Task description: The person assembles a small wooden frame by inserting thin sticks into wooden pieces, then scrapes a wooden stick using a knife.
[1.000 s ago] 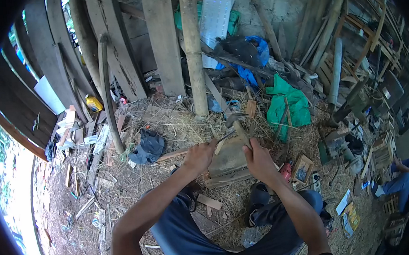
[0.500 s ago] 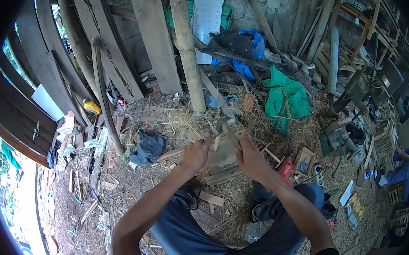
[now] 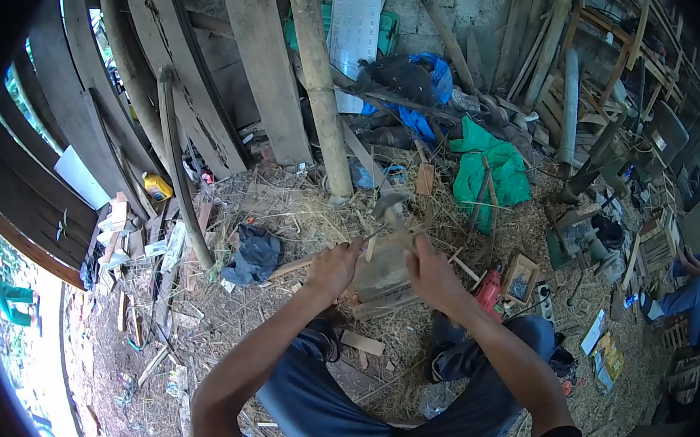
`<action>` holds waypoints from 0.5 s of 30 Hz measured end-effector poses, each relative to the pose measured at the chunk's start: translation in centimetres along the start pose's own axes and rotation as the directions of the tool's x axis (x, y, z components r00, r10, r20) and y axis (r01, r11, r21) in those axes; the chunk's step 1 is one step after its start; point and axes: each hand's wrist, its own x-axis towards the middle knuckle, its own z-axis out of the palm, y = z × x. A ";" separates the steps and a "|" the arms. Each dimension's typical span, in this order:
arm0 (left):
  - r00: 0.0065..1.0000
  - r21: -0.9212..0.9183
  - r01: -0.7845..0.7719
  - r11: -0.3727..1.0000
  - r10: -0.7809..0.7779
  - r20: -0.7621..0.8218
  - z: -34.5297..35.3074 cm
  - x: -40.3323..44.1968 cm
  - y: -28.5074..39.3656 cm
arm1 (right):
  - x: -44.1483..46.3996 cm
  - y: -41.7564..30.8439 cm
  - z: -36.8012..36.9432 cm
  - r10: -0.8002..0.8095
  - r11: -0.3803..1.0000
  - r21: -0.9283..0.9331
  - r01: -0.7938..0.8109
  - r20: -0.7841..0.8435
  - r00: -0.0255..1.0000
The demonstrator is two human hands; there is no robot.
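Observation:
My left hand (image 3: 334, 270) is closed around a thin, dark metal rod (image 3: 375, 233) that points to the upper right. In my right hand (image 3: 430, 268) is the wooden handle of a hammer (image 3: 392, 209), its dark head raised just above the rod's tip. Below and between both hands lies a flat wooden block (image 3: 382, 268) on the straw-covered ground. A narrow pale wood strip (image 3: 371, 248) stands at the block's upper left, close to the rod. Whether the rod touches the strip cannot be made out.
A red power tool (image 3: 489, 288) and a small wooden box (image 3: 521, 279) lie right of my knee. A green sack (image 3: 489, 172), a dark cloth (image 3: 253, 254) and a bamboo post (image 3: 322, 90) stand or lie beyond. Another person's legs (image 3: 680, 301) show at the far right.
Since the first frame the view has shifted slightly right. The hammer head has dipped and risen again over the rod. My left hand keeps its hold. A green shape has appeared outside at the far left.

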 end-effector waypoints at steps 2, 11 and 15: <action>1.000 -0.008 0.006 1.000 -0.006 0.011 0.2 0.1 -0.1 | 0.1 2.2 1.4 -0.090 0.994 -0.062 0.091 0.015 0.996; 1.000 0.020 0.016 1.000 -0.016 0.008 0.8 0.2 -0.3 | 0.2 0.9 0.6 0.055 0.998 -0.043 -0.053 0.043 0.998; 0.996 -0.108 0.092 0.990 -0.091 0.015 0.8 0.7 0.1 | 0.6 4.6 2.7 0.121 0.988 -0.083 -0.130 -0.108 0.987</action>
